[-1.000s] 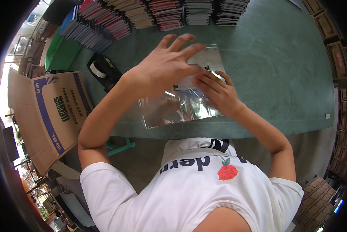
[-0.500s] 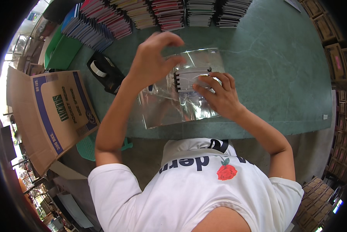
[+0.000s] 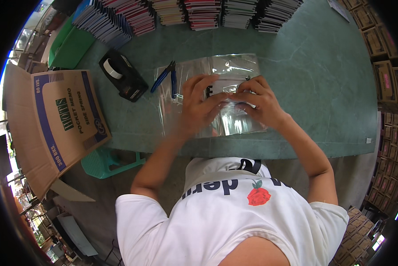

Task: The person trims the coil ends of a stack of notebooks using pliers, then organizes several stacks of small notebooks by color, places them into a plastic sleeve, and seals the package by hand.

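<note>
- Clear plastic bags [image 3: 228,122] lie in a flat, glossy stack on the green table [image 3: 314,80], just in front of the person, with both hands working on top of them.
- A small spiral notebook [image 3: 221,86], white with a dark edge, sits on the upper part of the stack, caught between the two hands; most of it is covered by fingers.
- The left hand [image 3: 198,104] lies palm down over the bags, fingers spread and curled onto the notebook's left end, pressing on it.
- The right hand [image 3: 259,99] grips the notebook's right end, fingers closed over its top and thumb side tucked toward the left hand; the two hands nearly touch.
- Blue-handled pliers [image 3: 165,77] rest on the table at the stack's upper left corner, the handles lapping the plastic.
- A black tape dispenser [image 3: 122,75] with a white roll stands further left, apart from the bags.
- An open cardboard box [image 3: 52,119] with blue print leans at the table's left edge.
- Rows of stacked notebooks [image 3: 199,13] line the far side of the table.
- A green plastic stool [image 3: 108,162] shows under the table edge.
</note>
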A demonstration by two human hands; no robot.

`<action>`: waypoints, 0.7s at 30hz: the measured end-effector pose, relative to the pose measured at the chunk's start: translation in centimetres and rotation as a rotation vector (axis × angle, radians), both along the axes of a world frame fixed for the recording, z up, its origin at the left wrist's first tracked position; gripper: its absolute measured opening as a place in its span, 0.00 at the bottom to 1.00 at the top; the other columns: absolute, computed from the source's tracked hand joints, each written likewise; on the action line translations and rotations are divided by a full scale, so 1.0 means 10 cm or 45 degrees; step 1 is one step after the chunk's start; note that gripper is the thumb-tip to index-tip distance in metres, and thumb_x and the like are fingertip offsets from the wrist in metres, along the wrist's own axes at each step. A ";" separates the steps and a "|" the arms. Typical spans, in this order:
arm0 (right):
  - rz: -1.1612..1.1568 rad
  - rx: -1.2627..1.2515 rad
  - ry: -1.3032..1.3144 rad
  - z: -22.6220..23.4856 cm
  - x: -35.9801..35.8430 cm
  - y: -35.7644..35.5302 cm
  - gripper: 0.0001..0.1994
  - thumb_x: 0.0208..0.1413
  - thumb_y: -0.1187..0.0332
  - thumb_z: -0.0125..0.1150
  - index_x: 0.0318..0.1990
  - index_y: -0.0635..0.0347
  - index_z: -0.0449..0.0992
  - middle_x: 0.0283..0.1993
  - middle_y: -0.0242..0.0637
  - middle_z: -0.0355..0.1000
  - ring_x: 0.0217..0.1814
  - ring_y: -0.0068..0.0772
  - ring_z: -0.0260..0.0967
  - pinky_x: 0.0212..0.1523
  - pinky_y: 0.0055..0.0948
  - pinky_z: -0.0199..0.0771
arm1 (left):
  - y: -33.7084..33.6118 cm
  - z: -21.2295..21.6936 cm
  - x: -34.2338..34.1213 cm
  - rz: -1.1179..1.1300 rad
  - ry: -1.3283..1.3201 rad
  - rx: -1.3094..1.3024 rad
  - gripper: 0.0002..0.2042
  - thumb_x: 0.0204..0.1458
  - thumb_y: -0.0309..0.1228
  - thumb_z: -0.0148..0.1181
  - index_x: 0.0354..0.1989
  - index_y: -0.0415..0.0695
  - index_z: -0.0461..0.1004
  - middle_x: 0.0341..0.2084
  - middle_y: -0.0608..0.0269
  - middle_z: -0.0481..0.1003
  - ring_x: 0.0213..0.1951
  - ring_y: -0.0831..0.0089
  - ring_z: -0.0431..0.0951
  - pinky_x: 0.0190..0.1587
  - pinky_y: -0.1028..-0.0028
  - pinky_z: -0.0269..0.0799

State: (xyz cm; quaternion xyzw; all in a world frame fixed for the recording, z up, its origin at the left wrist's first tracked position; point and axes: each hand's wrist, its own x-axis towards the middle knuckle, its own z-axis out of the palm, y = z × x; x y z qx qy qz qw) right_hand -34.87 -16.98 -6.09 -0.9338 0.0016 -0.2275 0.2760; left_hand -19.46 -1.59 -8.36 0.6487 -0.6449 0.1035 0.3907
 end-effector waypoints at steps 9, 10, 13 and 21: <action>-0.267 0.181 -0.070 -0.05 0.06 0.14 0.09 0.38 0.69 0.69 0.29 0.57 0.79 0.34 0.29 0.69 0.37 0.34 0.62 0.37 0.30 0.66 | -0.17 0.22 0.17 -0.181 1.307 0.215 0.23 0.32 0.32 0.73 0.42 0.44 0.76 0.47 0.60 0.69 0.50 0.68 0.68 0.52 0.70 0.63; -0.300 0.177 -0.079 -0.04 0.09 0.17 0.09 0.37 0.68 0.70 0.29 0.57 0.79 0.33 0.29 0.69 0.37 0.34 0.63 0.37 0.30 0.66 | -0.20 0.20 0.21 -0.160 1.268 0.314 0.24 0.32 0.32 0.73 0.42 0.42 0.76 0.45 0.60 0.71 0.49 0.70 0.69 0.52 0.72 0.64; -0.695 0.408 -0.289 0.02 0.25 0.25 0.12 0.36 0.69 0.70 0.31 0.57 0.78 0.35 0.30 0.69 0.40 0.35 0.65 0.39 0.30 0.67 | -0.28 0.28 0.25 -0.070 1.146 0.539 0.24 0.33 0.31 0.72 0.42 0.40 0.76 0.38 0.61 0.74 0.46 0.71 0.71 0.48 0.75 0.67; -0.246 0.361 0.197 0.09 0.22 -0.10 0.19 0.35 0.76 0.65 0.40 0.57 0.76 0.43 0.34 0.69 0.47 0.38 0.65 0.51 0.34 0.64 | -0.31 0.54 0.09 -0.186 -0.005 0.505 0.14 0.38 0.25 0.63 0.37 0.38 0.75 0.29 0.56 0.72 0.37 0.61 0.72 0.40 0.68 0.70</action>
